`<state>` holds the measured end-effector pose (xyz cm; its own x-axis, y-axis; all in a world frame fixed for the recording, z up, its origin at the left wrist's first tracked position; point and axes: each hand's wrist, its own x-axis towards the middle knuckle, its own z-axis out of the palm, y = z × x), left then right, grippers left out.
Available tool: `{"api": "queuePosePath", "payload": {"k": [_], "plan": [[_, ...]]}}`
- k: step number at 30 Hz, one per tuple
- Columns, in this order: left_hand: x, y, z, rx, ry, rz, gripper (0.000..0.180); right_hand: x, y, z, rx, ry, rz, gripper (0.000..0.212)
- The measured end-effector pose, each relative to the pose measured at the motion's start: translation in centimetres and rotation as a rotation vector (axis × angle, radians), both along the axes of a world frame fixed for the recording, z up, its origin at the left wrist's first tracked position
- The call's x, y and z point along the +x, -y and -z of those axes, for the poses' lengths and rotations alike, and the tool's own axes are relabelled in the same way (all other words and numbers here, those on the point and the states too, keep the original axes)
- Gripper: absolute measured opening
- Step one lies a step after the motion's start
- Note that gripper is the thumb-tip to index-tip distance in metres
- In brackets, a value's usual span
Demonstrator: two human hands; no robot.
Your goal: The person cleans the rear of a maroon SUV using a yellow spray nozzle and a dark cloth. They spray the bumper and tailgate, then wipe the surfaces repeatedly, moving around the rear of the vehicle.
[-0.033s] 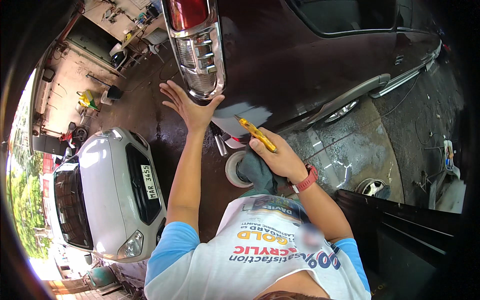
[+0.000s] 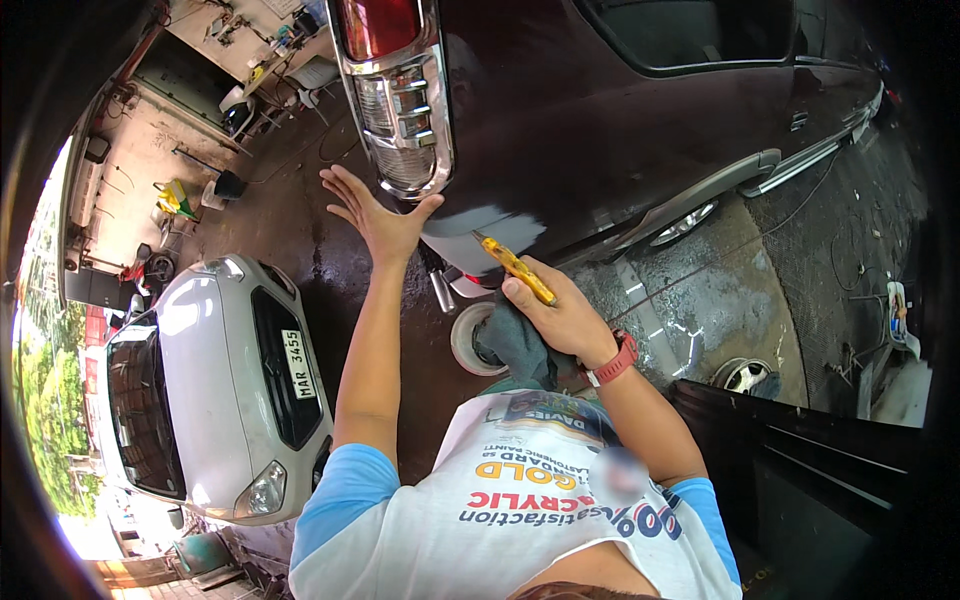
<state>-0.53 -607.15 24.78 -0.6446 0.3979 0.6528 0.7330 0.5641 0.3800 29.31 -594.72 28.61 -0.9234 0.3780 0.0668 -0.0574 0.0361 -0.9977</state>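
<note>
My left hand (image 2: 385,220) is open, its fingers spread just below the chrome-rimmed tail light (image 2: 408,125) of a dark maroon vehicle (image 2: 580,130); whether it touches the body is hard to tell. In my right hand (image 2: 570,325) is a slim yellow utility knife (image 2: 515,268), gripped with the thumb along its handle. Its dark, narrow tip points up and left toward a pale grey patch (image 2: 490,228) on the maroon panel, under the tail light. Dark grey fabric (image 2: 520,345) shows below the right hand; whether the hand holds it cannot be made out.
A round whitish tub (image 2: 470,340) sits on the floor beneath my hands. Behind my left arm stands a silver car (image 2: 215,380). A loose wheel (image 2: 745,375) lies at the right, near a dark panel (image 2: 800,450). A cluttered workbench (image 2: 270,60) is at the far left.
</note>
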Motion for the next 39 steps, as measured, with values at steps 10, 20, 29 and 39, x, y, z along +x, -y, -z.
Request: {"api": "queuePosePath", "payload": {"k": [10,20,29,39], "plan": [[-10.5,4.6,3.6,0.389,0.689,-0.105,0.099,-2.0,0.8,0.3,0.051,-0.001,0.018,0.050],[-1.8,1.7,2.3,0.515,0.460,0.145,0.038,-2.6,1.1,0.7,0.040,0.035,0.050,0.048],[-4.6,1.8,2.8,0.451,0.199,0.139,0.015,-3.1,2.0,1.0,0.048,0.035,0.033,0.047],[-9.6,10.0,8.1,1.039,1.112,-0.588,0.035,-3.7,2.7,0.6,0.045,0.039,0.029,0.043]]}}
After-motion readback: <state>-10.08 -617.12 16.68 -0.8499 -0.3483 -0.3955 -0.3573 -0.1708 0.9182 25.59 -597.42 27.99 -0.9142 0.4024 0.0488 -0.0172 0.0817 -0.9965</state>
